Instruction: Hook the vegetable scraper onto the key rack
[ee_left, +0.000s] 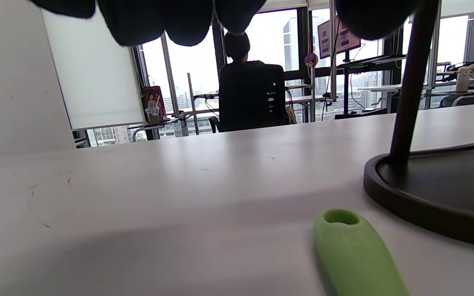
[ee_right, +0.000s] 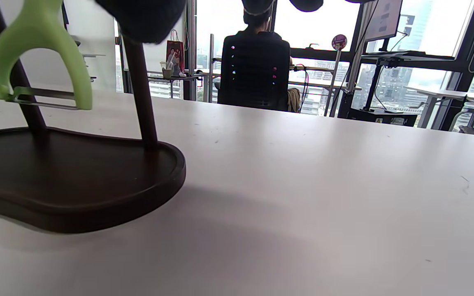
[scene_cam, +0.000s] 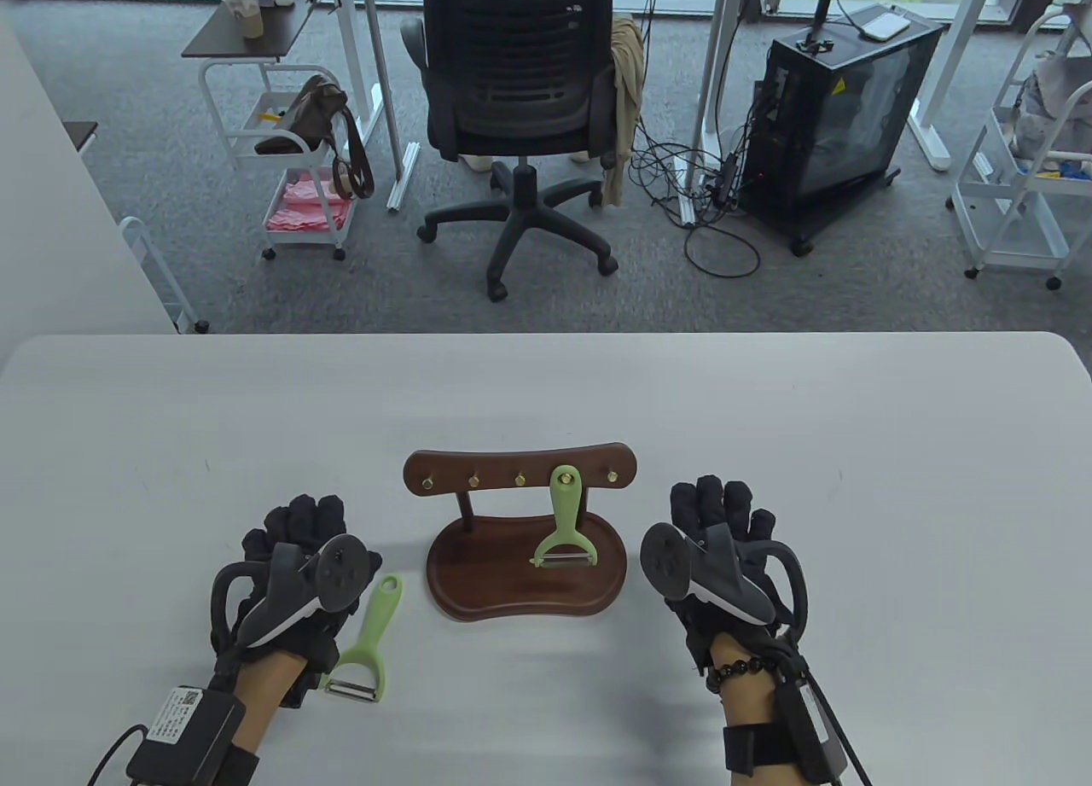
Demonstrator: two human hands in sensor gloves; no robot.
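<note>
A dark wooden key rack (scene_cam: 520, 468) with brass hooks stands on its wooden base (scene_cam: 499, 585) at the table's middle. One green vegetable scraper (scene_cam: 565, 521) hangs from a hook right of the rack's centre; it also shows in the right wrist view (ee_right: 39, 53). A second green scraper (scene_cam: 368, 645) lies flat on the table left of the base, its handle end in the left wrist view (ee_left: 356, 255). My left hand (scene_cam: 299, 526) rests on the table just left of that scraper and holds nothing. My right hand (scene_cam: 721, 504) rests on the table right of the base, empty.
The white table (scene_cam: 768, 410) has its far edge beyond the rack. An office chair (scene_cam: 520, 95), trolleys and a computer case stand on the floor behind. The rack's base (ee_left: 438, 193) and post are close to my left hand.
</note>
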